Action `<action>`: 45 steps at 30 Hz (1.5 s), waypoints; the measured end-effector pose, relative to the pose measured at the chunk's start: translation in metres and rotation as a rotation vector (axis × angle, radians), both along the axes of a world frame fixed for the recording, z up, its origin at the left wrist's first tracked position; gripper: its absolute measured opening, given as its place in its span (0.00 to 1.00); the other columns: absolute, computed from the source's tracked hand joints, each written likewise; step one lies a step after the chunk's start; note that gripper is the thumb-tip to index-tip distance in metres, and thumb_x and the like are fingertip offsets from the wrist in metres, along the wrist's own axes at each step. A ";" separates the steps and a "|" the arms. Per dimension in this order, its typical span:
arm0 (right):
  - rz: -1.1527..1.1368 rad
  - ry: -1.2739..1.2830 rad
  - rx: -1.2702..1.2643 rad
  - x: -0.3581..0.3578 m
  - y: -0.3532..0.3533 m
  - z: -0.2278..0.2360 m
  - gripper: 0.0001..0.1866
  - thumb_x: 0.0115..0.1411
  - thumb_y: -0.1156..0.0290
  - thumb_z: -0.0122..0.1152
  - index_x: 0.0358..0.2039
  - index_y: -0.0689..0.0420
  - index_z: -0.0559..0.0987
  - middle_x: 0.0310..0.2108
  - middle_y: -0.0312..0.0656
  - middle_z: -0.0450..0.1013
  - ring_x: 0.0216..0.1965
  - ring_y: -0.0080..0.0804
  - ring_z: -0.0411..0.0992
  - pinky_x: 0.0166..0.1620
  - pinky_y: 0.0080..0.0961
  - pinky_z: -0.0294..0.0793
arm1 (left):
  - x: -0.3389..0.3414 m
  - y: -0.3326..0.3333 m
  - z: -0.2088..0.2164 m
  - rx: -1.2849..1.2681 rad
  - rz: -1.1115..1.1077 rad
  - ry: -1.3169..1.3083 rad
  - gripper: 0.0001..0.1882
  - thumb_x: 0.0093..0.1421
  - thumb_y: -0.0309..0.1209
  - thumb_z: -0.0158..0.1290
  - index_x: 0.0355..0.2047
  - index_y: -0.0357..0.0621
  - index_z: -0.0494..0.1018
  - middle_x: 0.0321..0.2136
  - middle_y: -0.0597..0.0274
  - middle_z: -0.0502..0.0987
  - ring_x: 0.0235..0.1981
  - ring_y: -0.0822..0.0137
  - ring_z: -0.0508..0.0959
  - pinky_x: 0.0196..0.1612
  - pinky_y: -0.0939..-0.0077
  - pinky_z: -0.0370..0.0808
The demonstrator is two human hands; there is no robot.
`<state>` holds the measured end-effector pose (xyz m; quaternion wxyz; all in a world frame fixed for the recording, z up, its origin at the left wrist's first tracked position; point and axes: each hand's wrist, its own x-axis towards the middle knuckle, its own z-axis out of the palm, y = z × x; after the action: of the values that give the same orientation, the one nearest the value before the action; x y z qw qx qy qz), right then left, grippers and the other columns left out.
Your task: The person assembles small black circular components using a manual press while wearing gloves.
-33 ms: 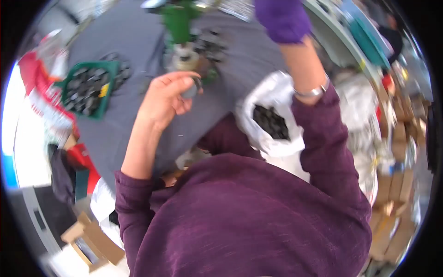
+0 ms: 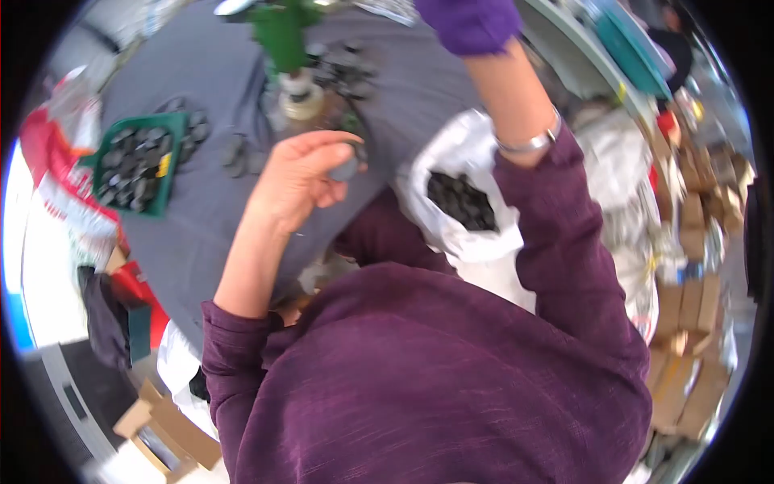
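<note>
My left hand (image 2: pixel 300 173) pinches a small round grey disc (image 2: pixel 347 168) between thumb and fingers, in front of a green hand press (image 2: pixel 282 40). The disc stands on edge, its flat side partly showing. Up at the top edge is my right hand (image 2: pixel 472 22) in a purple glove, its fingers cut off by the picture's rim, so what they hold is hidden. Behind my left hand, the press's pale lower part (image 2: pixel 300 101) stands on the table, with dark round pieces (image 2: pixel 343 73) scattered beside it.
A green tray (image 2: pixel 176 153) of dark pieces sits on the grey-covered table (image 2: pixel 201 48). Loose pieces (image 2: pixel 234 155) lie nearby. An open white bag (image 2: pixel 423 222) with dark pieces stands below my right forearm. Cardboard boxes (image 2: pixel 685 383) line the right side.
The view has shifted, so the table, press, tray and bag appear farther left. My left hand, still pinching the disc, sits slightly farther right relative to the press.
</note>
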<state>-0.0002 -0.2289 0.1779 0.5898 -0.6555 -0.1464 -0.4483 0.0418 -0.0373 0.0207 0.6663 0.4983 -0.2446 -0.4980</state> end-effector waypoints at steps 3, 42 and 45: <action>0.049 0.025 0.113 -0.002 -0.007 -0.001 0.30 0.65 0.47 0.42 0.32 0.67 0.75 0.14 0.41 0.69 0.16 0.28 0.68 0.23 0.22 0.67 | -0.067 -0.043 -0.018 0.137 -0.284 -0.024 0.21 0.60 0.30 0.54 0.51 0.27 0.68 0.35 0.52 0.78 0.19 0.71 0.74 0.19 0.82 0.68; -0.002 0.039 0.064 -0.012 0.009 -0.009 0.30 0.68 0.53 0.32 0.41 0.69 0.75 0.18 0.35 0.61 0.22 0.30 0.64 0.41 0.39 0.73 | 0.211 0.143 -0.041 1.265 0.887 -1.594 0.31 0.59 0.54 0.45 0.59 0.55 0.66 0.62 0.52 0.61 0.63 0.48 0.59 0.60 0.32 0.48; -0.008 0.047 0.068 -0.012 0.010 -0.009 0.30 0.68 0.53 0.32 0.41 0.69 0.75 0.18 0.35 0.61 0.22 0.30 0.64 0.41 0.39 0.73 | 0.193 0.129 -0.047 1.143 0.824 -1.632 0.31 0.59 0.53 0.47 0.59 0.53 0.66 0.63 0.51 0.59 0.64 0.47 0.57 0.59 0.33 0.51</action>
<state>-0.0120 -0.2190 0.1694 0.6132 -0.6460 -0.1146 -0.4400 0.2345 0.0918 -0.0261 0.0868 0.9613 -0.1597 0.2069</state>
